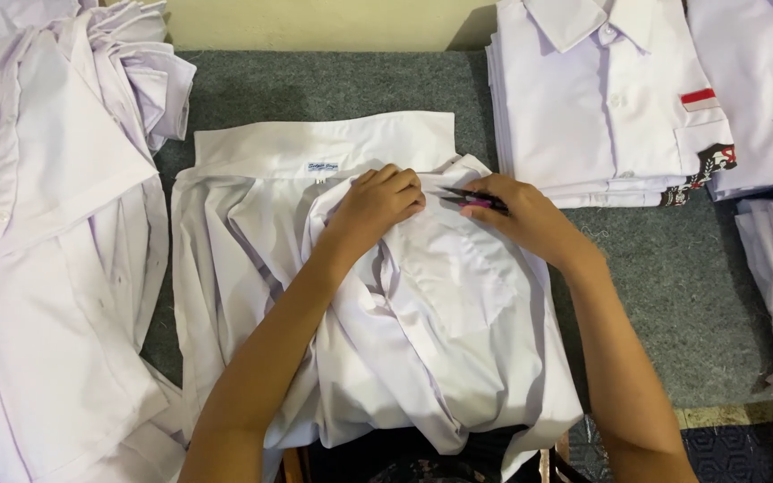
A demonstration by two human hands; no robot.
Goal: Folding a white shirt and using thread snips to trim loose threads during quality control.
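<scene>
White cotton shirt [440,295] lies rumpled on the grey felt table [655,295], left hand [378,201] pinching its fabric taut so right hand [516,215], clenched around small pink-handled snips [474,200], can reach it.

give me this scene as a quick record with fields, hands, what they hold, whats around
left hand: left hand shut, bunching the white shirt
right hand: right hand gripping a small pink and black cutting tool, tip at the cloth
shirt: collar away from the person, small label inside
surface: grey felt table
left side: loose shirt pile
far right: folded shirt stack, red-and-white chest patch
</scene>
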